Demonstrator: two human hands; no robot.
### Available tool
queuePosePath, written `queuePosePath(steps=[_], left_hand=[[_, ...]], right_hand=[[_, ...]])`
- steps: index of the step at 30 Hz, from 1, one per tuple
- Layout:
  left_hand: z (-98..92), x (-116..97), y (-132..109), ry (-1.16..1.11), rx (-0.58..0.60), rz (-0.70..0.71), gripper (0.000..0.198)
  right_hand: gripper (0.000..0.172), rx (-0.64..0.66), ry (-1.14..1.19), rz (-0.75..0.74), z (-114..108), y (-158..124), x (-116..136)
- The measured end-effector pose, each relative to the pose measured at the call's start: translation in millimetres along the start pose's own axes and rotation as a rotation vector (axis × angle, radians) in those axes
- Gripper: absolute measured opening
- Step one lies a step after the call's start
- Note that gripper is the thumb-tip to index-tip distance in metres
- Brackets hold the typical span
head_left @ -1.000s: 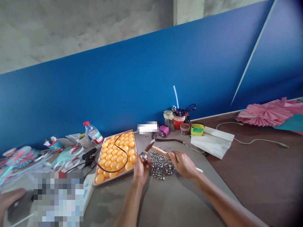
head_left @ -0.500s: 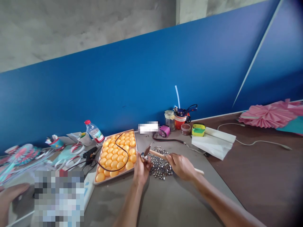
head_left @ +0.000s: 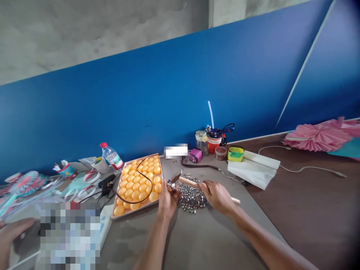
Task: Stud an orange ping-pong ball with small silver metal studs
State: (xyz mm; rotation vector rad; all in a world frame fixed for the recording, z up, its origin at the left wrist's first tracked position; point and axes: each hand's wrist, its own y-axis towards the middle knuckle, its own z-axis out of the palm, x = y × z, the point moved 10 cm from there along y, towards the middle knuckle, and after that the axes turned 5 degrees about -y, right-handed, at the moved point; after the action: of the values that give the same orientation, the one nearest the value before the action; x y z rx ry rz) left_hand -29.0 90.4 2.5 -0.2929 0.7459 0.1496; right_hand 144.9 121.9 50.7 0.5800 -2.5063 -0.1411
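My right hand (head_left: 217, 195) is wrapped round the pale wooden handle of a small hammer (head_left: 189, 182). Its dark, tapered head lies right over the top of a small shiny, rounded metallic piece (head_left: 171, 185). That piece is pinched upright in the fingers of my left hand (head_left: 167, 202); its lower part is hidden by them. Whether the hammer head touches it, I cannot tell. Just behind and between both hands, a pile of small shiny metallic pieces (head_left: 191, 197) is spread on the grey mat (head_left: 194, 240).
Left of my hands lies a tray (head_left: 114, 216) with an orange ball pattern, a black cord across it. A water bottle (head_left: 114, 157), jar (head_left: 201, 141), red cup (head_left: 214, 145) and yellow-green container (head_left: 235, 153) stand behind. Another person's hand (head_left: 19, 228) is at far left.
The hammer head has tipped from a steeper angle to a flatter one over the metallic piece. My right hand has shifted slightly; my left hand stays in nearly the same place.
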Motion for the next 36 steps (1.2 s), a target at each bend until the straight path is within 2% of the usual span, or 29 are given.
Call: queuePosePath(steps=[3, 7, 12, 16, 19, 24, 28, 30, 32, 36], left_hand=[[2.7, 1, -1, -0.02, -0.002, -0.013, 0.041], [2.3, 3, 1, -0.031, -0.001, -0.009, 0.036], [5.5, -2, 1, -0.026, 0.063, 0.041, 0.032], [12.9, -1, -3, -0.053, 0.134, 0.013, 0.034], [19.3, -1, -5, -0.093, 0.199, -0.008, 0.035], [22.5, -2, -6, -0.108, 0.234, 0.003, 0.035], [23.8, -3, -6, -0.097, 0.245, 0.009, 0.034], [22.8, -2, -5, -0.093, 0.238, 0.005, 0.035], [19.8, -1, -4, -0.092, 0.213, -0.006, 0.035], [15.4, 0, -2, -0.108, 0.174, -0.028, 0.034]], right_hand=[[0.044, -0.049, 0.037, 0.059, -7, 3, -13], [0.039, -0.076, -0.072, 0.146, -6, 6, -31], [0.036, -0.093, -0.226, 0.07, -1, 10, -24], [0.037, -0.116, -0.326, 0.064, -3, 11, -23], [0.033, -0.086, -0.409, 0.074, 1, 14, -25], [0.027, -0.042, -0.439, 0.053, 15, 16, -27], [0.025, -0.083, -0.419, 0.043, 17, 15, -27], [0.023, -0.141, -0.373, 0.002, 13, 15, -22], [0.023, -0.181, -0.277, -0.108, 9, 13, -8], [0.027, -0.097, -0.062, -0.373, 14, 0, 31]])
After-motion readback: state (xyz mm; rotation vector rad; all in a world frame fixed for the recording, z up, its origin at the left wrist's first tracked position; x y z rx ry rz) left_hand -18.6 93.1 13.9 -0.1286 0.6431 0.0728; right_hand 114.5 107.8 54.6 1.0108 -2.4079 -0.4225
